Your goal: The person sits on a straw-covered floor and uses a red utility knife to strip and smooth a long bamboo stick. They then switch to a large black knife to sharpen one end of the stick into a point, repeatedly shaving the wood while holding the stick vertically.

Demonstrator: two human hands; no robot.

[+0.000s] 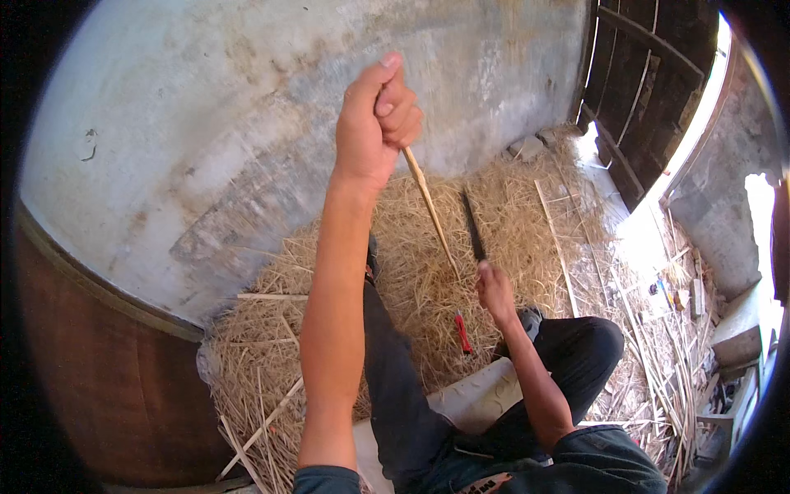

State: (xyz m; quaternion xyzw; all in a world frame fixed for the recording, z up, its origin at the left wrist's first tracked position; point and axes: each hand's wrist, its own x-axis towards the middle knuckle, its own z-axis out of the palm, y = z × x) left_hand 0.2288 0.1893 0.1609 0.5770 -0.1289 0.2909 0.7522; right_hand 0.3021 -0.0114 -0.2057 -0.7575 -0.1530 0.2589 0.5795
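Note:
My left hand (378, 123) is raised in front of the wall, its fingers closed around the upper end of a thin wooden stick (429, 206). From that fist the stick slants down and to the right, its lower end over the straw. Lower and to the right, my right hand (495, 295) is closed on the handle of a long knife (474, 226). The dark, narrow blade points away from me, just right of the stick and apart from it. A small red-handled tool (463, 333) lies on the shavings between my legs.
Straw-like wood shavings (411, 239) cover the floor. Long split strips (557, 247) lie to the right. A stained wall (288, 99) rises ahead, a dark plank door (650, 90) stands far right, and a brown panel (115, 362) is at left. I sit on something pale (477, 399).

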